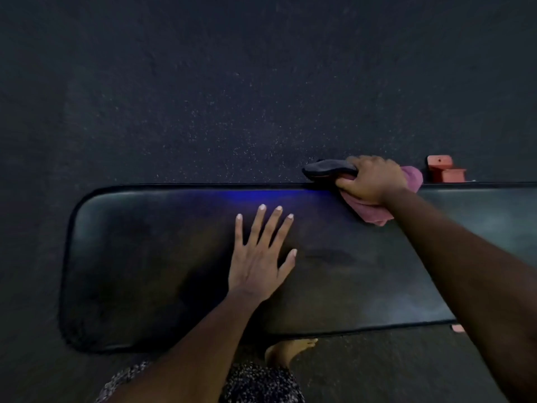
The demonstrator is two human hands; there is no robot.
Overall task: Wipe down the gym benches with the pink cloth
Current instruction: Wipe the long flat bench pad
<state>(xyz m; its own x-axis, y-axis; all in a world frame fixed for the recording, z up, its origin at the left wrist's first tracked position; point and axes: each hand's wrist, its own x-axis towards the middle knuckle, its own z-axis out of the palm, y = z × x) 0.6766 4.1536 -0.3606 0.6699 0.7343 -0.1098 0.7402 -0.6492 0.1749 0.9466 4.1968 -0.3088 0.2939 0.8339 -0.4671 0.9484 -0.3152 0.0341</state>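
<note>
A long black padded gym bench [139,257] runs across the lower half of the head view. My left hand [261,254] lies flat on the pad near its middle, fingers straight and spread. My right hand [372,181] grips the bunched pink cloth [374,212] at the bench's far edge, right of centre. Pink folds stick out below and to the right of the fist. A dark, shoe-shaped object [325,168] lies just beyond the far edge, touching my right fingers; what it is I cannot tell.
Dark speckled rubber floor [232,82] surrounds the bench. A red metal bracket of the bench frame [444,170] shows beyond the far edge at right. My bare foot [290,351] stands on the floor below the near edge, above patterned clothing.
</note>
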